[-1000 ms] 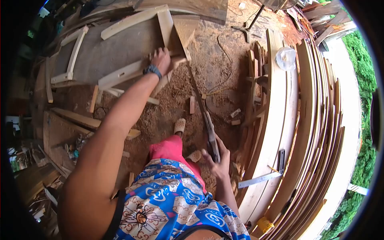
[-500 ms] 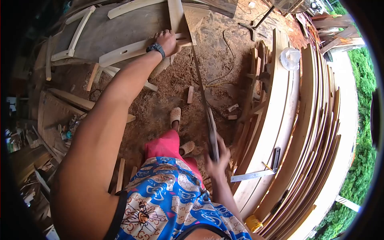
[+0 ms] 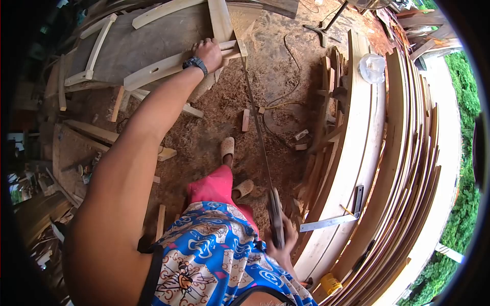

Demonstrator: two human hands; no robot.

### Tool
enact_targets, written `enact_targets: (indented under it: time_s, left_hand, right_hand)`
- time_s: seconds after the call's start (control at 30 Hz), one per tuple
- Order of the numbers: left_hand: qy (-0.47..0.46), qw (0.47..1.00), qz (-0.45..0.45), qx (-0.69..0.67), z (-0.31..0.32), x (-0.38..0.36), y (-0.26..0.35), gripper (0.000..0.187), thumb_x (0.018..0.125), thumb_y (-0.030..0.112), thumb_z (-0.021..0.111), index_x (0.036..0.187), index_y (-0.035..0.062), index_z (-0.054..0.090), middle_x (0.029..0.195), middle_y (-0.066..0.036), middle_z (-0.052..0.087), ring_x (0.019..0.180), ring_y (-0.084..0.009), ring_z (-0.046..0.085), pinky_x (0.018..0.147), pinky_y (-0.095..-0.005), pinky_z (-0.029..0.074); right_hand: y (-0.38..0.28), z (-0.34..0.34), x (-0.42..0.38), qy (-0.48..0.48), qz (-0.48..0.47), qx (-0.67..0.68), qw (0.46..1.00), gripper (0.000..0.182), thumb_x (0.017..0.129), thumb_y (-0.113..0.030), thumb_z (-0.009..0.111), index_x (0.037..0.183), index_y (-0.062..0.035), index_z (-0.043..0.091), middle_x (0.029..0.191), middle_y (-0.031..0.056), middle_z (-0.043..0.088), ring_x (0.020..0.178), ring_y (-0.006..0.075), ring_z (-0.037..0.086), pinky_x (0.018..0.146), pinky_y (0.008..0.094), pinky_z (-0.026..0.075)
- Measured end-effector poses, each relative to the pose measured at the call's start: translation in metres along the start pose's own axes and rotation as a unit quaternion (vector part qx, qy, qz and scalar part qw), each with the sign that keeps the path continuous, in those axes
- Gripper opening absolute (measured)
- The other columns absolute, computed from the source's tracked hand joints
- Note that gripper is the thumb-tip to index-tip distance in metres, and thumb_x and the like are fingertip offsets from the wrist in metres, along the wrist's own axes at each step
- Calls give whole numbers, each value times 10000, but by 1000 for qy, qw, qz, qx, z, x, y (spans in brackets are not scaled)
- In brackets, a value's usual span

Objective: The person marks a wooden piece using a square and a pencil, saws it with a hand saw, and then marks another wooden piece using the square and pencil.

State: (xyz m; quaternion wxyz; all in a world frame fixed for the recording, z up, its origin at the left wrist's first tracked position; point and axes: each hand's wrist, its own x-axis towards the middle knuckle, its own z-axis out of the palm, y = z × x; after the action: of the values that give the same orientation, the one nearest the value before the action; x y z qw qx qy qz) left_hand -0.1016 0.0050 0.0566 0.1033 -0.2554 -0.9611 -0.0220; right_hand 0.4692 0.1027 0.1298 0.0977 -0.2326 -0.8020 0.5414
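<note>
My left hand (image 3: 209, 54) is closed over a pale wooden rail (image 3: 148, 73) with an oval slot, pressing it against the dark work surface (image 3: 173, 35). A watch circles that wrist. My right hand (image 3: 287, 235) grips the dark handle of a handsaw (image 3: 260, 137). Its long thin blade stretches away from me, and its far part lies at the right end of the rail, just beside my left hand. A pale upright board (image 3: 220, 20) meets the rail behind my fingers. Whether the teeth are inside a cut is too small to tell.
Long boards (image 3: 352, 153) are stacked at the right, with a try square (image 3: 334, 220), a clear plastic bag (image 3: 371, 69) and a yellow tape measure (image 3: 331, 283) on them. Sawdust and wood offcuts (image 3: 246, 120) litter the floor. A cable (image 3: 293, 66) runs across it.
My right hand has drawn the saw back toward my body, down and slightly right. My left hand stays on the rail. The whole view has shifted a little.
</note>
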Motion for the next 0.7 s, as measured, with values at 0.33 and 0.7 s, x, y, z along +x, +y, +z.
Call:
enact_targets:
  time_s: [0.33,0.7]
  left_hand:
    - [-15,1000,4,12,13,0,-6,708,783,518,779,1185,-44,627,1198,-233,654,1187,-397,636,1088,-573,442]
    - [-5,1000,7,8,12,6,-7,772,806,596,767,1186,-53,593,1178,-269,671,1140,-433,653,1017,-547,504]
  right_hand:
    - [-40,142,317,32,-25,40,998,545,846,-145,733,1329,81,621,751,166,719,628,222,696,657,355,572]
    - [-7,5,5,-6,31,15,999,604,845,-130,730,1388,84,572,1080,217,768,974,235,772,870,329,576]
